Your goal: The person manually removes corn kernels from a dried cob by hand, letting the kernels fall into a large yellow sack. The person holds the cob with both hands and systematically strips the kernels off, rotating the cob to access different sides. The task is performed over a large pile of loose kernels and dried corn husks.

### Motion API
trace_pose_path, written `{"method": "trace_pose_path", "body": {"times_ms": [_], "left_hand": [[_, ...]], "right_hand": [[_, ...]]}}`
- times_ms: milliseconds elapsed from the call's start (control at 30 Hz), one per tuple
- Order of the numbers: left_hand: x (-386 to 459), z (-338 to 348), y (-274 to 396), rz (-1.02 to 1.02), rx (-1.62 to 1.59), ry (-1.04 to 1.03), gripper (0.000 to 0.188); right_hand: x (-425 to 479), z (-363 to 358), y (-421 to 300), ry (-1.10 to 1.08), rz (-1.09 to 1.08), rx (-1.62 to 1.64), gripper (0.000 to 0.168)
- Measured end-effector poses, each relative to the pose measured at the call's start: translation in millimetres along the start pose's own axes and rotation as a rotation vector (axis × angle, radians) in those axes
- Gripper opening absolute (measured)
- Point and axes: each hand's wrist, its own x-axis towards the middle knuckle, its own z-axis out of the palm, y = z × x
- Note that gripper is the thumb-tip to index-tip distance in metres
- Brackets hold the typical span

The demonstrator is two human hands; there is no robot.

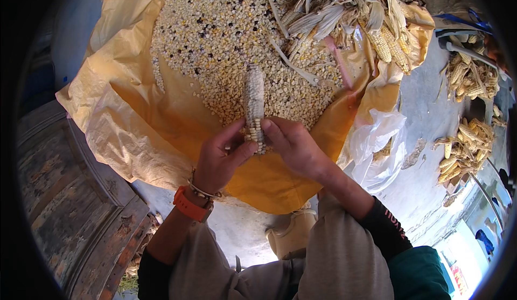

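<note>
Between my two hands stands an ear of maize (254,94), its long upper part a bare pale cob and its lower end still carrying rows of kernels. My left hand (224,154) grips the lower end, thumb on the kernels. From the other side, my right hand (293,142) holds the same end, with its thumb against the rows. Beyond the ear lies a wide heap of loose maize kernels (218,29), mostly cream with scattered yellow and dark purple ones. The kernels rest on an orange-yellow woven sack (161,126) spread open under my hands.
Husked ears with dry husks (335,9) lie at the sack's far right. A clear plastic bag (381,150) sits on the floor (420,118) beside it. Heaps of maize ears (466,146) lie further right. A worn wooden piece of furniture (64,195) stands on the left.
</note>
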Motion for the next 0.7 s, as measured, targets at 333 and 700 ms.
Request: {"method": "trace_pose_path", "body": {"times_ms": [333,700], "left_hand": [[-1.4,6.9,3.1,0.002,0.034,-0.027,0.042],[0.5,7.0,4.4,0.002,0.014,-0.046,0.044]], "right_hand": [[1.8,8.0,3.4,0.106,-0.029,-0.166,0.038],[1.0,6.5,10.9,0.039,0.031,0.023,0.040]]}}
